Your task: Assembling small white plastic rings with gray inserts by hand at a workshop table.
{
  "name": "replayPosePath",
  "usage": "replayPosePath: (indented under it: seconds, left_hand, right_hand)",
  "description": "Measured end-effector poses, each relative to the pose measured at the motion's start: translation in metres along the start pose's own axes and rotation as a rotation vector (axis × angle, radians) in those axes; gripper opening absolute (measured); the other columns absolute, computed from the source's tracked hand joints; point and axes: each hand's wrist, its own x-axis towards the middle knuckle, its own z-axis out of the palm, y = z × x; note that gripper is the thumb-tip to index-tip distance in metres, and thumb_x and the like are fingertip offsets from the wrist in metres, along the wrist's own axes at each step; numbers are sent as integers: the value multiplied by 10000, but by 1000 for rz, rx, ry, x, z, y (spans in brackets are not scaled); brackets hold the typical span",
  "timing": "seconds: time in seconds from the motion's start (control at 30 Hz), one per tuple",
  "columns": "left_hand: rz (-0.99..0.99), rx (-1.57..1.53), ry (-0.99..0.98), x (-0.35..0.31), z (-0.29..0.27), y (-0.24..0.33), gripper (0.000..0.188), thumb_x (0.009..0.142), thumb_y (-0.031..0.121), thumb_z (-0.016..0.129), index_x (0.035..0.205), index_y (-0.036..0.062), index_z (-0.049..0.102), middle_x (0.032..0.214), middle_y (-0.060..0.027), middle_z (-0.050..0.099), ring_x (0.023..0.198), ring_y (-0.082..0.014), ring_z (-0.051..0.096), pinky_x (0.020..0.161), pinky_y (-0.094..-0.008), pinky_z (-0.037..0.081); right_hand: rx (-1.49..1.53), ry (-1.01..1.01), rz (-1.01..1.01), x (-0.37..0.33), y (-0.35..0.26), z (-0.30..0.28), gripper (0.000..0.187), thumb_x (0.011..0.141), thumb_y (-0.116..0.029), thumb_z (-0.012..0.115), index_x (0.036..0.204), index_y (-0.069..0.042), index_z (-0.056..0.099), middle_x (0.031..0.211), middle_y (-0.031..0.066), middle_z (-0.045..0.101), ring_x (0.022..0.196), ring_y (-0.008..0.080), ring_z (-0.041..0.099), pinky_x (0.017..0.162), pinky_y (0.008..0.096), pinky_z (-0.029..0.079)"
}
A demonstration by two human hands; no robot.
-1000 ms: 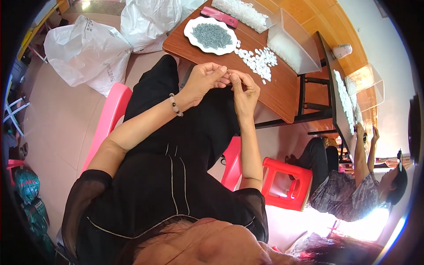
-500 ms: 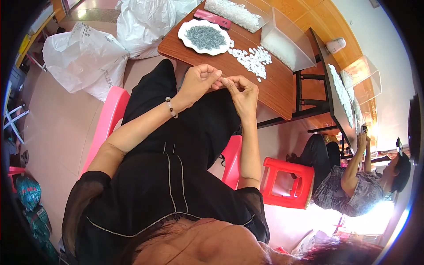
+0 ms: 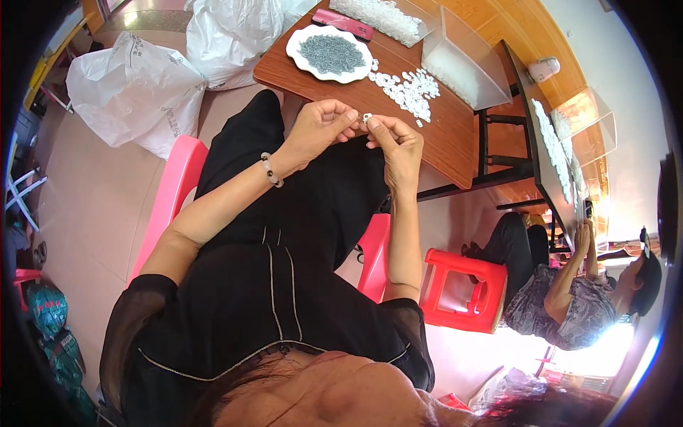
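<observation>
Above my lap, near the table's front edge, my two hands meet at the fingertips. A small white plastic piece shows at the thumb and forefinger of my right hand, which pinches it. Fingers pressed together, my left hand pinches right beside that piece; whatever it holds is too small to make out. Beyond my hands on the brown table lies a loose spread of similar white plastic pieces. A white scalloped plate holds a heap of tiny grey pieces.
A pink case lies behind the plate. Clear bins of white pieces stand at the back. White sacks are on the floor to the left. At right, a person works at another table near a red stool.
My fingertips have parted slightly, my right hand shifting a little right. The small white piece now shows between them.
</observation>
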Motion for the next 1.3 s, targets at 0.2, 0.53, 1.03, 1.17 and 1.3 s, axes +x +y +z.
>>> replayPosePath:
  seconds: [0.2,0.53,1.03,1.17,1.3]
  left_hand:
    - [32,-7,9,-5,6,7,191,924,189,608,973,5,615,864,-54,674,747,-74,616,652,-199,488]
    - [79,-65,40,-11,13,12,163,918,158,611,968,3,617,848,-43,669,722,-58,592,642,-192,473]
    - [70,-62,52,-11,14,8,162,916,153,613,957,-4,623,834,-31,663,702,-50,577,628,-186,462]
    - [49,-64,73,-12,15,11,184,916,172,618,965,-5,621,838,-35,661,706,-52,576,630,-190,463]
    - [34,-81,72,-12,13,9,204,916,188,621,976,-7,616,841,-38,658,710,-54,573,632,-193,463]
  right_hand:
    - [-3,97,-76,-3,0,7,128,866,-114,659,890,10,679,801,58,679,700,77,598,603,205,443]
    - [23,149,-162,-9,0,19,125,880,-106,632,834,5,664,785,50,668,699,75,593,622,208,446]
    - [-103,176,-261,-8,8,20,137,886,-112,636,819,6,653,762,41,658,685,67,572,633,210,445]
    - [-134,199,-316,-9,5,16,103,882,-76,640,833,14,642,766,37,661,678,45,574,623,181,439]
    - [-148,209,-275,-9,1,15,100,880,-71,639,830,15,640,760,37,656,679,50,576,632,185,441]
